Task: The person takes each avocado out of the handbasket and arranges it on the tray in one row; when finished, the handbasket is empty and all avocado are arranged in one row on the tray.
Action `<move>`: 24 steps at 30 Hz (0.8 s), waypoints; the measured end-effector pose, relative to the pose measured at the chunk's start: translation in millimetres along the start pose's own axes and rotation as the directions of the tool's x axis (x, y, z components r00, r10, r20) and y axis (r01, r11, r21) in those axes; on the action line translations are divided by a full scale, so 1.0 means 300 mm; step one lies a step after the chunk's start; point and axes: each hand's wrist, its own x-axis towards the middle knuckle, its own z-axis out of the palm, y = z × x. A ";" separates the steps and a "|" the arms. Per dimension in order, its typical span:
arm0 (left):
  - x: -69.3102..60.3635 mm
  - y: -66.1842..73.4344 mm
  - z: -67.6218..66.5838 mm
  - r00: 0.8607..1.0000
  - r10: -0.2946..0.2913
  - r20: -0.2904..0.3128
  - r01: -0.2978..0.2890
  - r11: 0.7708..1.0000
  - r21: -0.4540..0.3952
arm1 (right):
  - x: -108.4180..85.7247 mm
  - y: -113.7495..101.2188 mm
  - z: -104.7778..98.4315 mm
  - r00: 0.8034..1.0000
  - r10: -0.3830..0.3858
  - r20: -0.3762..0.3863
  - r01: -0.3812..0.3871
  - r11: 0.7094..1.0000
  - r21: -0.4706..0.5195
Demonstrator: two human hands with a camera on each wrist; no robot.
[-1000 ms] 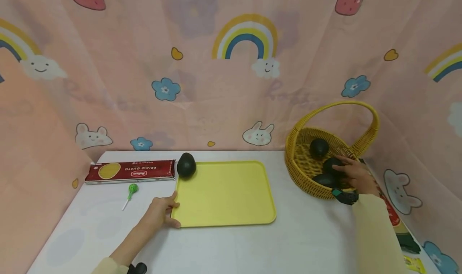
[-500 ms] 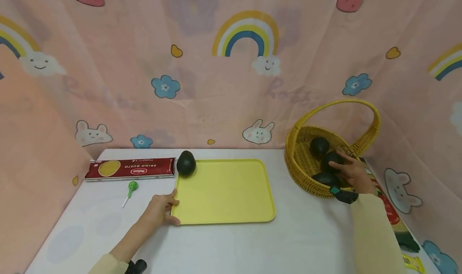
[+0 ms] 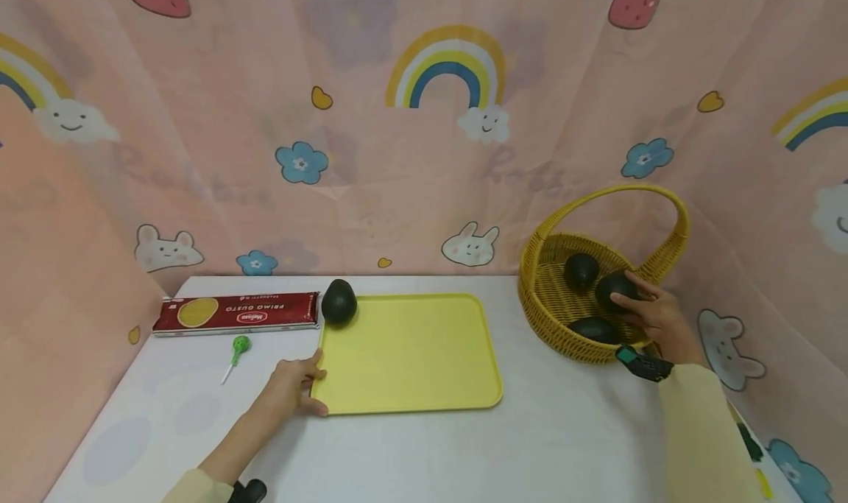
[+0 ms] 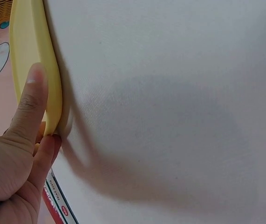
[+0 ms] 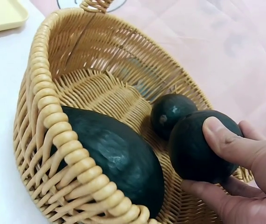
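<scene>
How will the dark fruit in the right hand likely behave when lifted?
The dark fruit may slip, since its surface looks smooth. It would probably roll if dropped, being rounded. It seems firm: the right hand leaves no visible dent.

I see pale-yellow long sleeves (image 3: 705,429), a black right-wrist band (image 3: 648,366) with a green patch (image 3: 626,353), and a rounded black left-wrist piece (image 3: 250,490).
</scene>
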 end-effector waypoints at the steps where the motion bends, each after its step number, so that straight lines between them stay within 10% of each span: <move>1: 0.000 -0.001 0.001 1.000 0.000 -0.002 0.000 1.000 0.000 | 0.003 0.003 -0.004 1.000 0.005 -0.011 -0.005 1.000 -0.007; 8: -0.001 -0.001 0.000 1.000 0.014 0.000 -0.014 1.000 0.011 | -0.024 -0.008 0.003 0.999 -0.044 -0.031 0.044 0.999 -0.005; 24: -0.004 0.000 0.003 0.999 -0.032 0.017 0.032 0.999 0.015 | -0.078 -0.021 0.039 0.993 -0.113 0.026 0.099 0.939 0.328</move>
